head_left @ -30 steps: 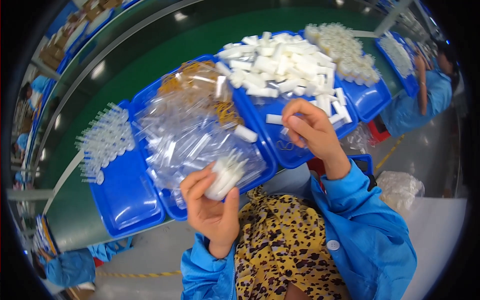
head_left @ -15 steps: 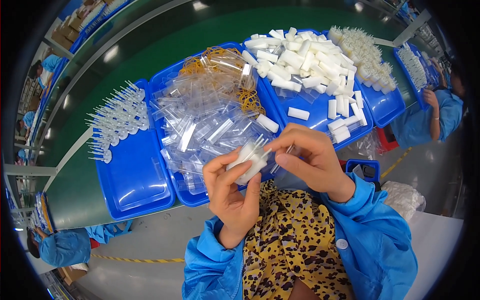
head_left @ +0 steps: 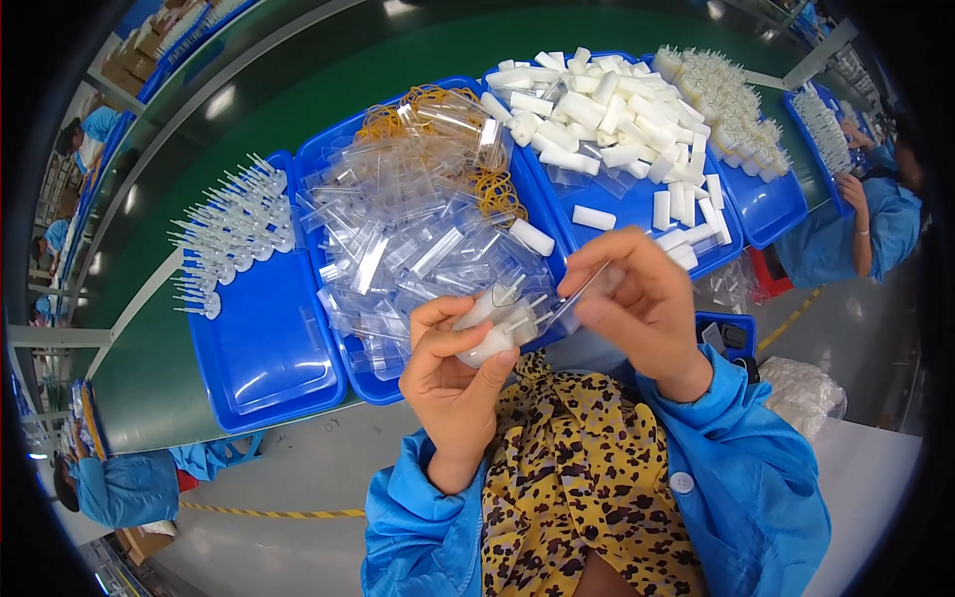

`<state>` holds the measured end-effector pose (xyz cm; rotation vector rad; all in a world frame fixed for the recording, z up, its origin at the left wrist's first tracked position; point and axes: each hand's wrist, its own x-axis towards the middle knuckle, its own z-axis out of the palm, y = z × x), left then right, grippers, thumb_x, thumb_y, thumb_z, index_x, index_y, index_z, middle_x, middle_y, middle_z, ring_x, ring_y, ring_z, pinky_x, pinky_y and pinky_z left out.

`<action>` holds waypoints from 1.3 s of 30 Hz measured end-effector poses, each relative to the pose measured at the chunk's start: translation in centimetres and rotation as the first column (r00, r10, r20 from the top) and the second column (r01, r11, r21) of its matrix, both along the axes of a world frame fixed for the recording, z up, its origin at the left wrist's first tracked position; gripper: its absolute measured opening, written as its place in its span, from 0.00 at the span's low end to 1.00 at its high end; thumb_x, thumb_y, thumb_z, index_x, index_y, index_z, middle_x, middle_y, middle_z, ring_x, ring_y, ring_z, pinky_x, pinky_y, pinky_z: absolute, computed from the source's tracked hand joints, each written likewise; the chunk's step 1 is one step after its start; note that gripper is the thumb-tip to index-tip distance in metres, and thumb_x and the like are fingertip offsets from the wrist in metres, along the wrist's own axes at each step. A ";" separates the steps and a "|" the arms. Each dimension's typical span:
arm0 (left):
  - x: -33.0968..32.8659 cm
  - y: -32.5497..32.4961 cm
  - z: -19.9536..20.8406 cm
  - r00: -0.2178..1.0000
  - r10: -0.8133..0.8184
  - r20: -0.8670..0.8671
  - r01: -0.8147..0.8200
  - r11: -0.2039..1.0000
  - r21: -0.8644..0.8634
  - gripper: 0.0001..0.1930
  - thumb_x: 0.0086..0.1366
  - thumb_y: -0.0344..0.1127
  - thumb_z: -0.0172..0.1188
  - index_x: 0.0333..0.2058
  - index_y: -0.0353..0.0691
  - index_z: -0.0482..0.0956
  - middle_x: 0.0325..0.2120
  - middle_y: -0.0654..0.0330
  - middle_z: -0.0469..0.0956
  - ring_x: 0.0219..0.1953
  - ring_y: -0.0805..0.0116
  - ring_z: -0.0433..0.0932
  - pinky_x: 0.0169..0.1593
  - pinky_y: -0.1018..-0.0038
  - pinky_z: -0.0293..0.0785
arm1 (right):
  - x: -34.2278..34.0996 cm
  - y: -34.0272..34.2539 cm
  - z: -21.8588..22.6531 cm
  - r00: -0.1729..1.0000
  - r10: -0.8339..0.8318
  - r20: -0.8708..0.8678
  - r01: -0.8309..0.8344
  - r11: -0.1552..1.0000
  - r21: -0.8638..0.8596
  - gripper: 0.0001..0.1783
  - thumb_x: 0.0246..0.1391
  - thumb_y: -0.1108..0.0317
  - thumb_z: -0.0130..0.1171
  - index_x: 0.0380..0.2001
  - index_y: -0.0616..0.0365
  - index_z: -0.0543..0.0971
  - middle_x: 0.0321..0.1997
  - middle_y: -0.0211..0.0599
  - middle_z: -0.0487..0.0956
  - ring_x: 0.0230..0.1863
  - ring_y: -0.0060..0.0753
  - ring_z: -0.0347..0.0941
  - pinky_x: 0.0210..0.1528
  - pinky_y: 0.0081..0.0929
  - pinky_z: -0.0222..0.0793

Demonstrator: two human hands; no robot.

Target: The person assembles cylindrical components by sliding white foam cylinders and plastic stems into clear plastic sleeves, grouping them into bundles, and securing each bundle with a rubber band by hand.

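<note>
My left hand (head_left: 450,360) is closed around a small bundle of white cylindrical pieces (head_left: 489,340). Thin pale rods stick out of the bundle's right end, and clear plastic seems to surround part of it. Just right of these rods is my right hand (head_left: 642,313), its thumb and fingers pinching a thin clear plastic piece (head_left: 589,287); motion blurs its exact shape. Below and behind both hands lies a blue tray (head_left: 333,343) heaped with clear plastic sleeves (head_left: 398,249) and tan rubber bands (head_left: 497,197).
A left blue tray (head_left: 284,383) bears rows of pale discs with upright pins (head_left: 234,229). Right of centre, another tray (head_left: 622,204) holds loose white cylinders (head_left: 594,218). A far-right tray (head_left: 771,219) carries clustered white pinned pieces (head_left: 731,119). A co-worker (head_left: 875,224) works at right.
My right hand has drawn slightly right and up, away from the rod tips of the bundle. My left hand has barely moved and still grips the white pieces.
</note>
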<state>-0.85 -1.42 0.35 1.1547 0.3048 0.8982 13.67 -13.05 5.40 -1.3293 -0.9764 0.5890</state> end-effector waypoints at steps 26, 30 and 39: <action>0.0 -0.3 0.6 0.986 0.105 -0.127 -0.072 0.967 0.246 0.15 0.50 0.19 0.69 0.38 0.33 0.81 0.47 0.52 0.69 0.49 0.60 0.74 0.49 0.69 0.74 | -2.0 1.3 -1.6 1.000 0.000 -0.022 0.005 0.977 0.214 0.13 0.56 0.78 0.55 0.44 0.71 0.70 0.45 0.49 0.71 0.30 0.24 0.75 0.31 0.18 0.75; 0.0 0.3 0.8 0.981 0.134 -0.137 -0.064 0.901 0.429 0.16 0.48 0.19 0.70 0.38 0.34 0.81 0.45 0.52 0.70 0.48 0.58 0.74 0.50 0.69 0.73 | -1.6 1.0 -1.3 0.990 -0.019 0.142 -0.005 0.987 0.164 0.15 0.56 0.77 0.56 0.46 0.72 0.72 0.45 0.46 0.70 0.29 0.23 0.74 0.29 0.17 0.74; 0.4 0.0 0.9 0.937 0.287 -0.199 -0.063 0.700 0.712 0.20 0.52 0.21 0.67 0.45 0.32 0.75 0.49 0.45 0.72 0.50 0.50 0.76 0.50 0.64 0.75 | -1.1 0.9 -2.6 0.906 -0.308 0.291 0.276 0.950 0.146 0.33 0.47 0.73 0.68 0.57 0.63 0.68 0.53 0.46 0.69 0.43 0.29 0.72 0.41 0.22 0.70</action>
